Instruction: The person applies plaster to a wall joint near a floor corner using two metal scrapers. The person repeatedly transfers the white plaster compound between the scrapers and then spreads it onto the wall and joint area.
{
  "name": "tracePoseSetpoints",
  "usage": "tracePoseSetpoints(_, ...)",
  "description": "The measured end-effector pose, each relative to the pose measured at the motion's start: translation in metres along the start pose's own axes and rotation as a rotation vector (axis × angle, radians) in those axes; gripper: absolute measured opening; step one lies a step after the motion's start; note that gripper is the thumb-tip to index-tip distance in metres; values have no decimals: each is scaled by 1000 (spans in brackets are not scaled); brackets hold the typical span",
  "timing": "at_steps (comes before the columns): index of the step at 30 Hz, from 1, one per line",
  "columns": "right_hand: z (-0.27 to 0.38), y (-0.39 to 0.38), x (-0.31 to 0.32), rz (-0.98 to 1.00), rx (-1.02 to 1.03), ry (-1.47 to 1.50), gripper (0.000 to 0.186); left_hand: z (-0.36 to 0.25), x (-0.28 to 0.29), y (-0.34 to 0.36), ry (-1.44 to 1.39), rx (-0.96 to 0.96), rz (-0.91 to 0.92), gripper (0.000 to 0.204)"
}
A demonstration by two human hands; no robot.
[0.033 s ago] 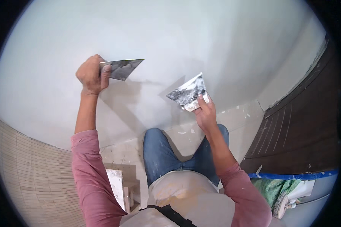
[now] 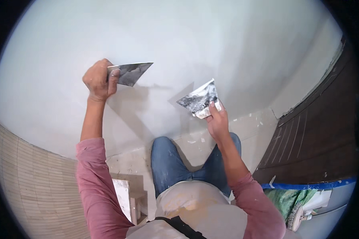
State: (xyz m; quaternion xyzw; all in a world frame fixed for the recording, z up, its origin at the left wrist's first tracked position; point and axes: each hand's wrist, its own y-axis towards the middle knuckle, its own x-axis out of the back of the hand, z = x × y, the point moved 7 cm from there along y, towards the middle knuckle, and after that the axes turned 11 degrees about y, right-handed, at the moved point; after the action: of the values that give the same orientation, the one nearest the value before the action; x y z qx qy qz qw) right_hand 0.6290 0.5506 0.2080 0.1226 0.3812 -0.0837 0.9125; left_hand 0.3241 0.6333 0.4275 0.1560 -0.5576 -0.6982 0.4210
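My left hand (image 2: pixel 100 81) is closed around a wide putty knife (image 2: pixel 131 74), the thumb lying along its grey, smeared metal blade. The blade points right, in front of a smooth pale wall (image 2: pixel 179 36); I cannot tell whether it touches. Lower and to the right, my right hand (image 2: pixel 217 121) grips a second putty knife (image 2: pixel 198 98), thumb pressed on the blade. White putty streaks that blade and lies thicker along its upper edge and near the thumb. Both handles are hidden by my fingers. The knives stay apart and throw shadows on the wall.
Beige tiling (image 2: pixel 36 179) borders the left side. A dark brown panel (image 2: pixel 307 127) with chalky lines stands right, above a blue strip (image 2: pixel 319 185). Near it lie green sheeting (image 2: pixel 289 201) and a brush (image 2: pixel 296 217). A wooden box-like piece (image 2: pixel 135 207) sits by my left arm. White flakes dot the floor (image 2: pixel 247 131).
Both hands, with their putty knives, have shifted very slightly right and down. Both grips look the same.
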Motion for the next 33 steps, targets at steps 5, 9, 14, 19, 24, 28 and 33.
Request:
tracePoseSetpoints(5,45,-39,-27,80,527,-775,34,-24,-5,-59,-428,736,84,23)
tracePoseSetpoints(9,57,-73,-59,321,866,-900,33,-121,-25,-134,-715,1214,49,25)
tracePoseSetpoints(14,18,-93,-75,611,716,-1287,47,-203,-64,-195,-1331,1767,-122,20)
tracePoseSetpoints(19,7,-88,-32,540,585,-1506,44,-215,-63,-212,-1421,1899,-160,20)
tracePoseSetpoints(24,15,-61,22,445,391,-1322,32,-205,-62,-240,-1444,1895,-86,19)
tracePoseSetpoints(28,-14,-36,66,79,-341,-33,30,-247,-75,-251,-1638,1942,317,18)
tracePoseSetpoints(33,-53,-46,67,117,-613,83,27,-261,-79,-245,-1729,1908,403,17)
